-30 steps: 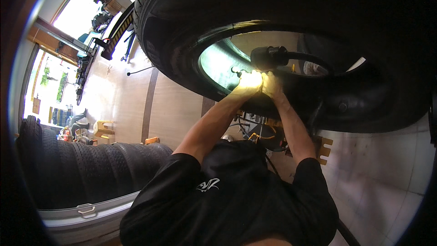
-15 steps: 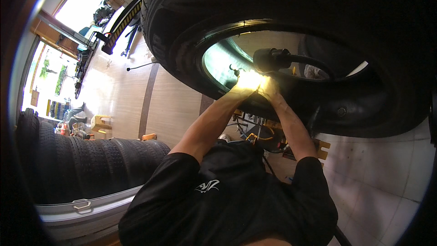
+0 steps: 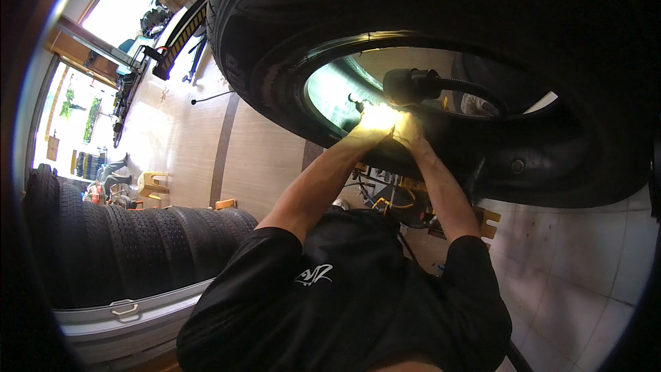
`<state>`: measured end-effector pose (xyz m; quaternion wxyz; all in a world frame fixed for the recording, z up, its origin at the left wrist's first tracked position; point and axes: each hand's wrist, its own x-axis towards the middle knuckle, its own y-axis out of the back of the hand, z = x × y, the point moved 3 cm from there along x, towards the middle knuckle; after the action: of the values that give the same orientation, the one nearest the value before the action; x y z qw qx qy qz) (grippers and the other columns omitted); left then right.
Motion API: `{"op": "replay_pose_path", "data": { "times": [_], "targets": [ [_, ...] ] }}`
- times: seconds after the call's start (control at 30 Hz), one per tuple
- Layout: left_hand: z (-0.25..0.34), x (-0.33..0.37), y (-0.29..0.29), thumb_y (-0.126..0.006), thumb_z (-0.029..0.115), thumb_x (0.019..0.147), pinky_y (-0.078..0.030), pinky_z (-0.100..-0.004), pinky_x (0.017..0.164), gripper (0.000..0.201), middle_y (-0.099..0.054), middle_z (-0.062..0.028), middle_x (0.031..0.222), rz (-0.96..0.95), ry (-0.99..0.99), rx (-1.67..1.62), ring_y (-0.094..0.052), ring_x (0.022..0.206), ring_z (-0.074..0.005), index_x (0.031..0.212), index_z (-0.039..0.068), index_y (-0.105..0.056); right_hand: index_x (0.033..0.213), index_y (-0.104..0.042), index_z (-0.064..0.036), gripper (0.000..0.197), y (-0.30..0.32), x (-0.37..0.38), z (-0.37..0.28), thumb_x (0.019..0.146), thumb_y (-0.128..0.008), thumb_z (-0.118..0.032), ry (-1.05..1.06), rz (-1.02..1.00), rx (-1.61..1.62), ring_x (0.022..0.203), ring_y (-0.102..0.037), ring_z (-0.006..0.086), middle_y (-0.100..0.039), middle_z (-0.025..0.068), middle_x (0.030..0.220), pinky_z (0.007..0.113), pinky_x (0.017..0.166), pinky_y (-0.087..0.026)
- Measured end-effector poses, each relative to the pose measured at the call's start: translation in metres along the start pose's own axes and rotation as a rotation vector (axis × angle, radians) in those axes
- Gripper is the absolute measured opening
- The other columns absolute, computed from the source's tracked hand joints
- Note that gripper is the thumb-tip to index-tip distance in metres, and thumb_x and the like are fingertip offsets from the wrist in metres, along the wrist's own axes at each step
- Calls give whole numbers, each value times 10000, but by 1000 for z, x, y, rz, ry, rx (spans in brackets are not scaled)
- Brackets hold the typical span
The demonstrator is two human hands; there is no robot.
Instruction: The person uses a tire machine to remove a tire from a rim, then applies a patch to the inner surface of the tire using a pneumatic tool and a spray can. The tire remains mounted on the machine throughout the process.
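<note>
A large black tire (image 3: 268,69) hangs in front of me, and both my hands reach into its opening. Under the lamp's glare, my left hand (image 3: 376,124) and my right hand (image 3: 408,130) sit close together, fingers closed. A small dark hooked piece (image 3: 356,100) sticks out just past the left hand, against the brightly lit inner wall (image 3: 330,89) of the tire. What the fingers grip is washed out by the light. Right above the hands is a black work lamp (image 3: 405,87) on a ribbed flexible neck (image 3: 468,87).
Several tires (image 3: 151,241) stand in a row at the lower left, behind a white rail with a handle (image 3: 125,308). Yellow hoses and tools (image 3: 392,200) lie below my forearms. A yellow stool (image 3: 151,184) stands on the tiled floor (image 3: 265,141) at left.
The tire has shifted very slightly to the left in view. My hands stay at nearly the same spot under the lamp, with only a small movement.
</note>
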<state>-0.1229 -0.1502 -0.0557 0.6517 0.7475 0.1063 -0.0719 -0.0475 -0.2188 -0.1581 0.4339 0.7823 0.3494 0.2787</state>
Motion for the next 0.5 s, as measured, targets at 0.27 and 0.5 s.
{"op": "replay_pose_path", "data": {
  "times": [0.27, 0.5],
  "targets": [
    [-8, 11, -19, -581, 231, 838, -538, -412, 646, 273, -685, -172, 919, 74, -18, -128, -682, 785, -270, 962, 10, -681, 904, -685, -32, 370, -3, 1, 3, 808, -601, -380, 142, 149, 154, 758, -664, 402, -663, 237, 814, 472, 675, -537],
    [-6, 14, -11, -603, 259, 835, -500, -498, 807, 270, -686, -143, 943, -68, 1, -105, -673, 851, -282, 957, 40, -702, 833, -687, -31, 312, 22, -7, -15, 805, -599, -329, 190, 139, 255, 721, -657, 396, -661, 222, 788, 440, 629, -527]
  ]
}}
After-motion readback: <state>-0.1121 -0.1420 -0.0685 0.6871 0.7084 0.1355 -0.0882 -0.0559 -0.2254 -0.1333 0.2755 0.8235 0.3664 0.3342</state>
